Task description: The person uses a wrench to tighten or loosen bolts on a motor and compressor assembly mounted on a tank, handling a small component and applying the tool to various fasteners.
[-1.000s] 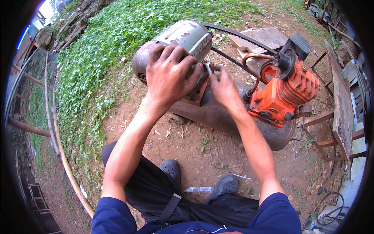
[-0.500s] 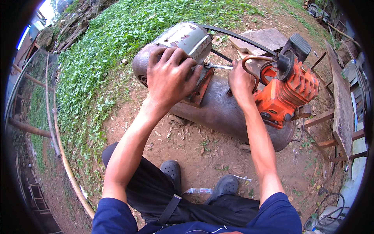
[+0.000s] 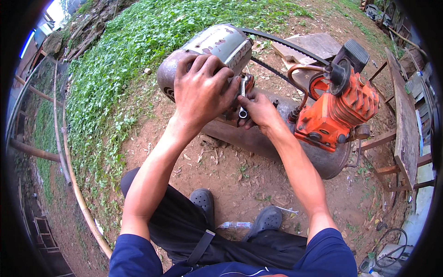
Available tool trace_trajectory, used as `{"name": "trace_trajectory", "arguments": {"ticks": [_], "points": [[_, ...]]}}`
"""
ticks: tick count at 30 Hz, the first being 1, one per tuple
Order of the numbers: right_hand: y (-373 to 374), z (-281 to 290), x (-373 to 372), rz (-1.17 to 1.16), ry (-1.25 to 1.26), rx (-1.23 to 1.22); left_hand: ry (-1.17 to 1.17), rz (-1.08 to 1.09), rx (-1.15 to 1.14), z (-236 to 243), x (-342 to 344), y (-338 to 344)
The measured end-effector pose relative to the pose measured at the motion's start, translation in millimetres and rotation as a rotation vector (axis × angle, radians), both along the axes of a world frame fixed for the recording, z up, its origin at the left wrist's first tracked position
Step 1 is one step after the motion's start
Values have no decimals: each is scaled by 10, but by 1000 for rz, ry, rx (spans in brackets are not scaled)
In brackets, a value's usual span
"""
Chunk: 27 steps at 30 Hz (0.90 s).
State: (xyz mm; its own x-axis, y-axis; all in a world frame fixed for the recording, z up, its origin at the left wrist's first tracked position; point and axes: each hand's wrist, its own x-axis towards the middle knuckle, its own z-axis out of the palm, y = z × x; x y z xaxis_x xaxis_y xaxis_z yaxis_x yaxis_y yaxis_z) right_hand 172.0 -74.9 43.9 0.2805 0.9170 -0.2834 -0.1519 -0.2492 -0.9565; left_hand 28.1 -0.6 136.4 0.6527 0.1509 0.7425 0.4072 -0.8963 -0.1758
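Observation:
My left hand rests over the near end of a worn grey electric motor, its fingers curled round the casing. In my right hand is a silver wrench, pinched near its ring end. Its far end reaches the motor's mounting bracket close to my left thumb; what it touches there is partly hidden. The motor sits on a rusty compressor tank. A black belt runs from the motor's far side toward the wheel of an orange compressor pump at the tank's right end.
Wooden boards lie behind the tank. A plank stand is at the right, near a cable. On the dirt by my shoes are a plastic bottle and a thin metal tool. A bamboo pole curves at the left.
My right hand has moved left and nearer to me, swinging the wrench from pointing right to pointing toward me. My left hand stays on the motor.

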Motion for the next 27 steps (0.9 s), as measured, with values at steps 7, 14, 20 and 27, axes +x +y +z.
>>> {"name": "trace_trajectory", "arguments": {"ticks": [7,14,20,27], "points": [[23,-60,-52,-2,101,9,-5,10,2,-3,1,-3],[127,-123,-34,-18,77,37,-31,-18,30,-29,16,27],[46,-155,167,-191,-655,54,-17,-8,17,-15,29,-2],[73,-1,616,-389,-1066,-40,2,25,-1,5,-8,-17]]}}
